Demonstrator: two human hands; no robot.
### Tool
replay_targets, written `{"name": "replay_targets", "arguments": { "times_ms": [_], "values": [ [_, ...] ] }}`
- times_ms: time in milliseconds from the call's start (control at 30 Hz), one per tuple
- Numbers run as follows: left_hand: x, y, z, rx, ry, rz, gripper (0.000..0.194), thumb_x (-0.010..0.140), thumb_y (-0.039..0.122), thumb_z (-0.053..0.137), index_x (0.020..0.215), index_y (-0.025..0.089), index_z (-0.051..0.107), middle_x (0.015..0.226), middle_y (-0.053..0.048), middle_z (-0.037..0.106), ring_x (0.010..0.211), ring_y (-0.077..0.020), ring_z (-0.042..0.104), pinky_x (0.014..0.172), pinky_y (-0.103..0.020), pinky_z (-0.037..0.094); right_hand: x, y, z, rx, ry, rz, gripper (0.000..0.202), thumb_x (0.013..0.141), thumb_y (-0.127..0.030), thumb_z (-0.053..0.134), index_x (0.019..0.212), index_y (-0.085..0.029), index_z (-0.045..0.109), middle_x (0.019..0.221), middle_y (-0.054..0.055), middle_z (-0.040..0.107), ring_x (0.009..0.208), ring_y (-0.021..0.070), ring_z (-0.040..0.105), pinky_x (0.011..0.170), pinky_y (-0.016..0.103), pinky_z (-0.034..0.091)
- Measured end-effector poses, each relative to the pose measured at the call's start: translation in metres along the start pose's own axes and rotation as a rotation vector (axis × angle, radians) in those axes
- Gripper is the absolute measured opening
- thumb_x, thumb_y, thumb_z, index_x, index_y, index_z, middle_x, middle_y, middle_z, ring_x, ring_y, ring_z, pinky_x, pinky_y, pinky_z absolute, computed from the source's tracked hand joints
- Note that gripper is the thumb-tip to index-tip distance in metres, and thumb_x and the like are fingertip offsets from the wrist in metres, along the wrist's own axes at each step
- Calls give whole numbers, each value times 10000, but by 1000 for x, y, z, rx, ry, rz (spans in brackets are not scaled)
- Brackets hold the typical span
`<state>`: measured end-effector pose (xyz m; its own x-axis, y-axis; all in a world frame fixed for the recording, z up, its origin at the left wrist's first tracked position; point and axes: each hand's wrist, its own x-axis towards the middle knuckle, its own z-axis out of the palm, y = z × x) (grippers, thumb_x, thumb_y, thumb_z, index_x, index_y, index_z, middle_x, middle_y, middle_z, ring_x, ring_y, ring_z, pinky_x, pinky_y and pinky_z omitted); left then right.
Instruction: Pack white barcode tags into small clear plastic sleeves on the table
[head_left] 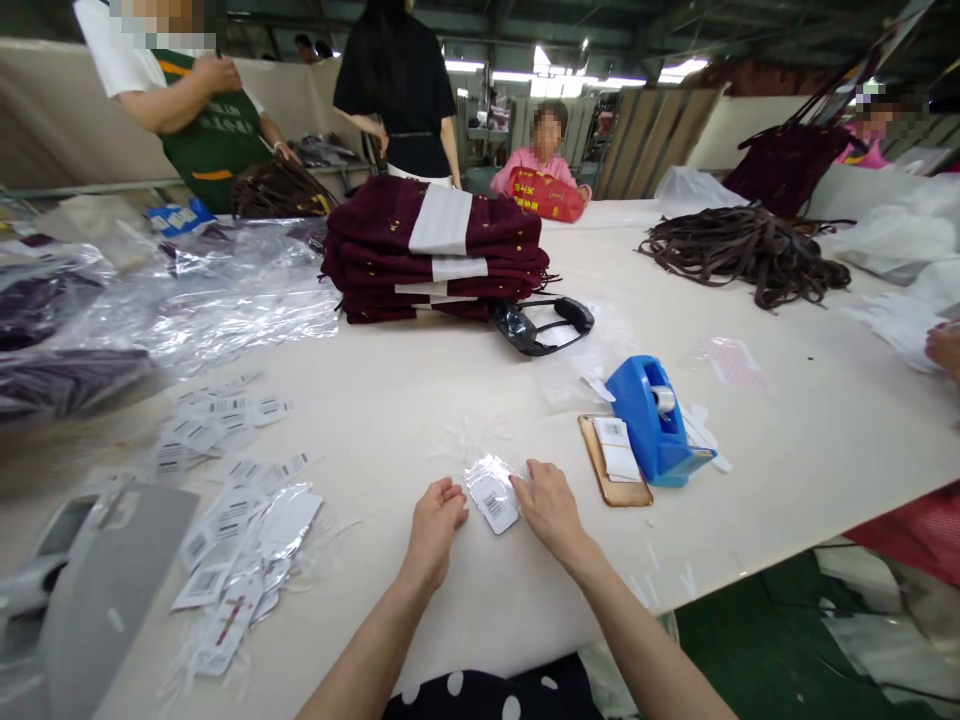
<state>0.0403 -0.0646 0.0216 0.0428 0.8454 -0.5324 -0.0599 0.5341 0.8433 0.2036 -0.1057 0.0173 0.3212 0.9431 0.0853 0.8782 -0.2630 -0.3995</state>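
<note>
A small white barcode tag in a clear plastic sleeve lies on the white table between my hands. My left hand rests knuckles up at the sleeve's left edge, fingers curled onto it. My right hand presses its fingertips on the sleeve's right edge. A spread of similar bagged tags lies to the left of my left hand.
A blue tape dispenser and a brown phone sit right of my right hand. A stack of maroon folded fabric and a black scanner stand mid-table. Brown straps lie far right. Clear plastic bags cover the left. People stand across the table.
</note>
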Motion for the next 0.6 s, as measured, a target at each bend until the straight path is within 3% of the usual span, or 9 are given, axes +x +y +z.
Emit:
{"name": "replay_targets", "arguments": {
  "times_ms": [200,300,367,467,600],
  "values": [
    [-7,10,22,-62,-77,-59,256,716,101,523,969,124,492,1019,-110,570,879,-161,566,715,-266,465,-1,-32,17,-23,-96,93,248,807,-350,490,898,-129,555,878,107,577,863,230,524,763,311,394],
    [-4,9,22,-27,-120,-57,262,726,126,517,985,127,477,1040,-112,560,897,-172,562,727,-281,471,3,-24,10,24,-118,94,257,791,-351,516,919,-133,563,877,93,590,862,220,537,756,297,395],
    [-1,7,17,65,-81,-25,299,728,168,526,1019,130,465,1080,-123,537,957,-196,543,778,-320,469,8,-6,-2,10,-15,112,275,813,-346,498,975,-133,558,914,90,591,894,212,530,782,289,383],
    [6,4,11,328,34,183,372,719,251,542,1067,141,465,1107,-122,512,1024,-228,503,868,-385,432,16,35,-28,-173,227,223,302,845,-340,457,1041,-126,538,995,111,563,948,233,500,799,313,364],
    [17,11,25,520,3,628,320,725,298,490,1017,169,514,1105,-104,503,1050,-251,480,876,-427,429,18,75,-43,-409,239,386,359,839,-371,453,1070,-107,531,963,139,548,885,267,521,697,338,379]
  ]
}}
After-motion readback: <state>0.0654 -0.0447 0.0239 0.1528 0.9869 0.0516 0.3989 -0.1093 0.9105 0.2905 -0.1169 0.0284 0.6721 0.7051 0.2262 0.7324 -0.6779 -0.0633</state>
